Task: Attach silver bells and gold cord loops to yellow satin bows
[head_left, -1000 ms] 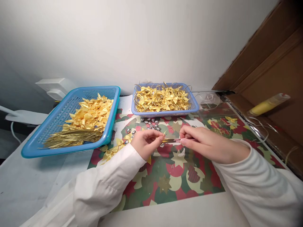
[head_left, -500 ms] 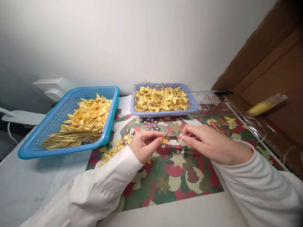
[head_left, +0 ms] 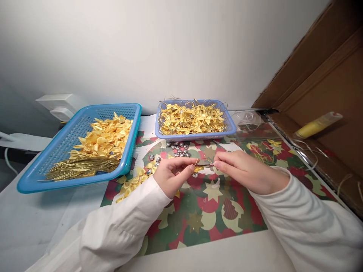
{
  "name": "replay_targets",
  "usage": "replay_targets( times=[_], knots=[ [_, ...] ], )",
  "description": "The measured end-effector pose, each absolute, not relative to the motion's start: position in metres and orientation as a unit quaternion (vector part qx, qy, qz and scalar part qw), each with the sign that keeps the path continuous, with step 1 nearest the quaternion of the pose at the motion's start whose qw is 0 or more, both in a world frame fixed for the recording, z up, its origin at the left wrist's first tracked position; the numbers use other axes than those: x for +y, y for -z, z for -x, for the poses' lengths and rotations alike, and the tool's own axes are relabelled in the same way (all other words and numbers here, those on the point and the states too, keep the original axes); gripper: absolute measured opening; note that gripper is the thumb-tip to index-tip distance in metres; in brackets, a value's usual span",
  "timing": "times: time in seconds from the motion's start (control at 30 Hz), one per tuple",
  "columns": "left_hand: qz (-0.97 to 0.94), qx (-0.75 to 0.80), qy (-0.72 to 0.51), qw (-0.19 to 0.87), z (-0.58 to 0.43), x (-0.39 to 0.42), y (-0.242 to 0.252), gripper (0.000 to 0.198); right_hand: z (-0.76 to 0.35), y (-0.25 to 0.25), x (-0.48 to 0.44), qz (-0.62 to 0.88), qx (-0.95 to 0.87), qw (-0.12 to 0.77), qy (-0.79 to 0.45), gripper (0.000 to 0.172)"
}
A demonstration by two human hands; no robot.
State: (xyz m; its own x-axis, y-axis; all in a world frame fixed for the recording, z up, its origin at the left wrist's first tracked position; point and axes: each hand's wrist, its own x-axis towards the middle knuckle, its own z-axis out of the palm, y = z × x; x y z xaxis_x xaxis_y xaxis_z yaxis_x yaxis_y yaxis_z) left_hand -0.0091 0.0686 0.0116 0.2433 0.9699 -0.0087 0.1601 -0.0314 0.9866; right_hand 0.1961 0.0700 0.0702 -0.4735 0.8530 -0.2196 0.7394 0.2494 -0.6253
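Note:
My left hand (head_left: 175, 175) is closed in a pinch on a gold cord (head_left: 196, 161). Just below these fingertips show a yellow ribbon bow (head_left: 199, 169) and a silver bell (head_left: 195, 174). From the right, my right hand (head_left: 249, 170) pinches a thin dark metal tool (head_left: 204, 165), whose tip reaches the cord at my left fingers. The tool's handle is mostly hidden in the hand, so its exact kind is unclear. Loose yellow bows (head_left: 136, 181) lie by my left wrist, and several silver bells (head_left: 181, 150) lie beyond my left hand.
A blue basket (head_left: 31, 183) at left holds yellow bows and a bundle of gold cords (head_left: 82, 166). Behind my hands, another basket (head_left: 195, 136) contains bows with looped cords. A patterned sheet (head_left: 210, 223) covers the table; cardboard (head_left: 326, 75) stands at right beside a yellow tube (head_left: 317, 125).
My right hand has moved slightly left, toward my left hand, bringing the tool along. My left hand keeps its pinch in nearly the same place.

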Motion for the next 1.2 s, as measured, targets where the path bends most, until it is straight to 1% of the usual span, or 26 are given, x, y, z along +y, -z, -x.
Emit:
replay_targets(
  times=[0.27, 0.8, 0.97, 1.1, 1.2],
  knots=[
    [-0.605, 0.458, -0.402, 0.512, 0.009, 0.068, -0.01, 0.025, -0.195, -0.069, 0.07, 0.514, -0.787, 0.078, -0.331, 0.036],
    [-0.599, 0.468, -0.4, 0.513, 0.009, 0.067, -0.014, 0.024, -0.193, -0.068, 0.07, 0.516, -0.791, 0.098, -0.312, 0.033],
    [-0.599, 0.468, -0.395, 0.516, 0.009, 0.068, -0.014, 0.024, -0.197, -0.075, 0.071, 0.523, -0.782, 0.094, -0.326, 0.033],
    [-0.57, 0.48, -0.378, 0.549, 0.011, 0.071, -0.016, 0.026, -0.209, -0.083, 0.075, 0.546, -0.77, 0.101, -0.315, 0.036],
    [-0.551, 0.496, -0.336, 0.581, 0.013, 0.072, -0.017, 0.028, -0.213, -0.078, 0.078, 0.595, -0.749, 0.08, -0.281, 0.031]
  ],
)
